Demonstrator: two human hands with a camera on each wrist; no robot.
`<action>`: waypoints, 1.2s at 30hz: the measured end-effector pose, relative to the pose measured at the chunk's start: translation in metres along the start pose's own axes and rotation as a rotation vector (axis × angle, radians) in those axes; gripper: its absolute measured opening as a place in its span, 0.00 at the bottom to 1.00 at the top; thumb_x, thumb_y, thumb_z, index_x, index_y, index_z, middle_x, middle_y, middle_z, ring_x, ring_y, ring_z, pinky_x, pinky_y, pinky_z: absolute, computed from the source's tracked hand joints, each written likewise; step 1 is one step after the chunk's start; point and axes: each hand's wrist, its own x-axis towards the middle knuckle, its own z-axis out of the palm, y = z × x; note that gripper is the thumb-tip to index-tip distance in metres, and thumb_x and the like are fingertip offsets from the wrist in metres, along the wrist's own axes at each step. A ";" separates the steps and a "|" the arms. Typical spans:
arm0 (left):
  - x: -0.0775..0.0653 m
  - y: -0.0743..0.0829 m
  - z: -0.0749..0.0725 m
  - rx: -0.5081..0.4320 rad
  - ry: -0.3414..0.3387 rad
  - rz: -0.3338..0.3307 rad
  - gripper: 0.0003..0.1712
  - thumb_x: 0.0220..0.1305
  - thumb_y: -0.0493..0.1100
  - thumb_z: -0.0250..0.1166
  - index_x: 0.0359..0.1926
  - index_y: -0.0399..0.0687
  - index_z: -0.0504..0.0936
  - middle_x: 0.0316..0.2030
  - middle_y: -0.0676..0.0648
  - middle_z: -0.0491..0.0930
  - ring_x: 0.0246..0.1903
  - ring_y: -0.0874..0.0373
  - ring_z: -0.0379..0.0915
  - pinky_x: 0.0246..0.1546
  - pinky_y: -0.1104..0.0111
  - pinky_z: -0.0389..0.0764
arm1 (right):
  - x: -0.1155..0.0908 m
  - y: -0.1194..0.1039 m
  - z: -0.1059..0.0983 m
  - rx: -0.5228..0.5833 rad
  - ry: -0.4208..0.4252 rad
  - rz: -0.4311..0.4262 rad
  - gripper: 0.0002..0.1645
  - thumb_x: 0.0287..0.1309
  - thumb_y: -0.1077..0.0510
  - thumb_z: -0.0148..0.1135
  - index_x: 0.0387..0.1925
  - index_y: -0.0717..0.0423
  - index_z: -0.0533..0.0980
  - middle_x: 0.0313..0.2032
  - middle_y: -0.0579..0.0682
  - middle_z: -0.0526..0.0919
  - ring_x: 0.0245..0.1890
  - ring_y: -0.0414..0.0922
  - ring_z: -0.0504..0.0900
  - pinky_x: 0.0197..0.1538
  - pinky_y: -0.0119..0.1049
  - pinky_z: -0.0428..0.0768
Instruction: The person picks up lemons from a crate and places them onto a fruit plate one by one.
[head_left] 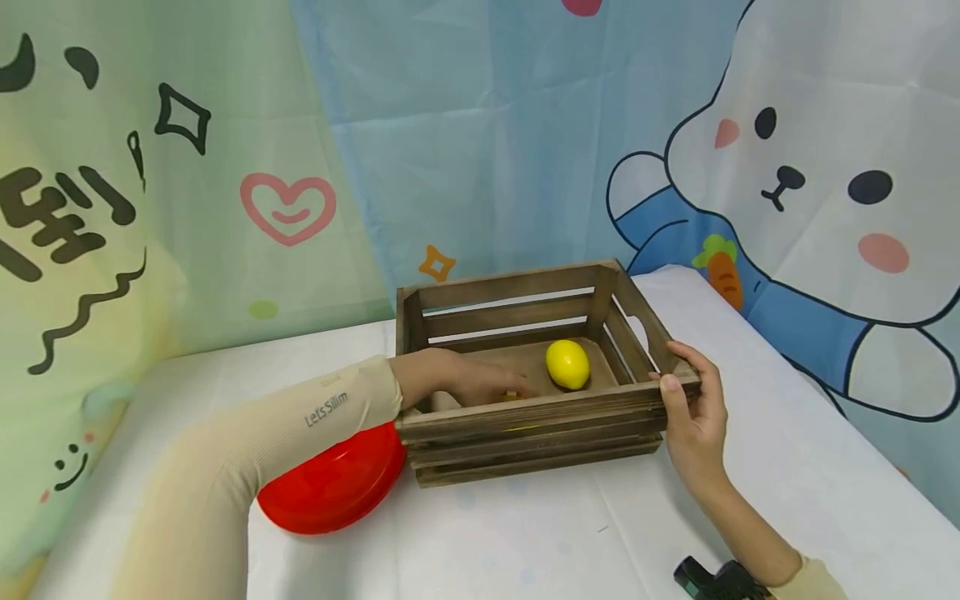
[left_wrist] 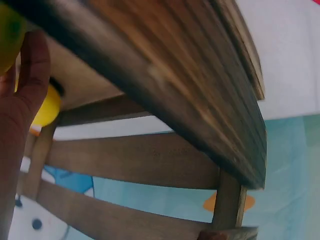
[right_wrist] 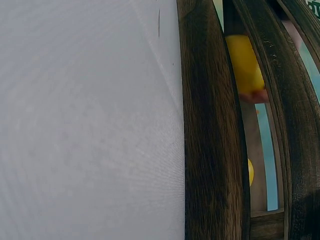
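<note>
A slatted wooden crate [head_left: 532, 425] stands on the white cloth. My left hand [head_left: 480, 379] reaches over its near left rim and down inside. In the left wrist view its fingers curl about a yellow fruit with a green tint [left_wrist: 9, 37], cut off by the frame edge; I cannot tell its kind. Through the slats in the right wrist view this yellow fruit [right_wrist: 245, 62] shows with fingertips under it. A lemon [head_left: 567, 364] lies on the crate floor, right of the left hand. My right hand [head_left: 696, 417] grips the crate's near right corner, thumb over the top rim.
A red plastic bowl [head_left: 337, 487] sits left of the crate, partly behind the left forearm. A printed curtain [head_left: 480, 150] hangs behind the table. Black wrist gear [head_left: 723, 581] shows below the right hand.
</note>
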 end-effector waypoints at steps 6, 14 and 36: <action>-0.002 -0.005 -0.006 -0.051 0.138 0.200 0.32 0.66 0.38 0.62 0.68 0.39 0.65 0.65 0.42 0.67 0.60 0.56 0.65 0.58 0.71 0.71 | -0.001 0.001 0.002 0.028 -0.002 0.003 0.25 0.67 0.71 0.44 0.64 0.71 0.62 0.63 0.51 0.68 0.50 0.39 0.80 0.55 0.23 0.73; -0.006 -0.004 -0.008 -0.066 0.298 0.222 0.31 0.66 0.40 0.61 0.69 0.43 0.65 0.68 0.44 0.64 0.57 0.56 0.65 0.56 0.71 0.71 | -0.001 0.002 0.002 0.059 0.006 -0.002 0.24 0.67 0.71 0.44 0.64 0.71 0.62 0.62 0.51 0.68 0.50 0.40 0.80 0.55 0.23 0.74; -0.013 0.000 -0.008 -0.319 0.623 0.515 0.35 0.56 0.32 0.65 0.66 0.36 0.66 0.64 0.40 0.67 0.50 0.51 0.74 0.53 0.63 0.80 | -0.001 0.003 0.000 0.043 0.000 -0.006 0.25 0.66 0.72 0.44 0.65 0.72 0.62 0.62 0.51 0.68 0.50 0.39 0.80 0.55 0.23 0.73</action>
